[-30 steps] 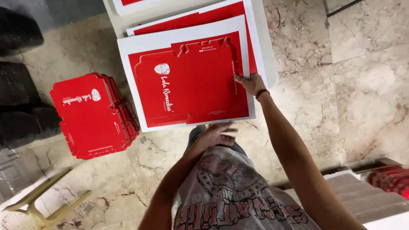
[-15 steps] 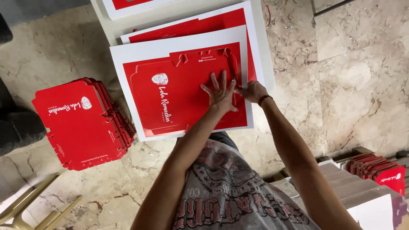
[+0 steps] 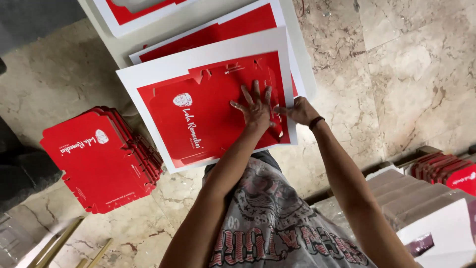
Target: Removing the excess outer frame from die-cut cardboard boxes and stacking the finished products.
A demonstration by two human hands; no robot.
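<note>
A white sheet printed with a red die-cut box shape (image 3: 198, 119) lies on top of a stack of like sheets (image 3: 223, 27) on a pale table. My left hand (image 3: 255, 104) presses flat on the red part, fingers spread. Just to its right, my right hand (image 3: 300, 111), with a dark band on the wrist, pinches the sheet's right edge beside the red cut-out.
A pile of red cut-out box blanks (image 3: 101, 156) sits on the marble floor (image 3: 396, 64) at the left. Stacks of white boards (image 3: 426, 208) and more red blanks (image 3: 453, 171) stand at the right. Wooden slats (image 3: 74, 243) lie at the bottom left.
My left hand rose from near my body and came down flat on the red sheet. My right hand stayed at the sheet's right edge.
</note>
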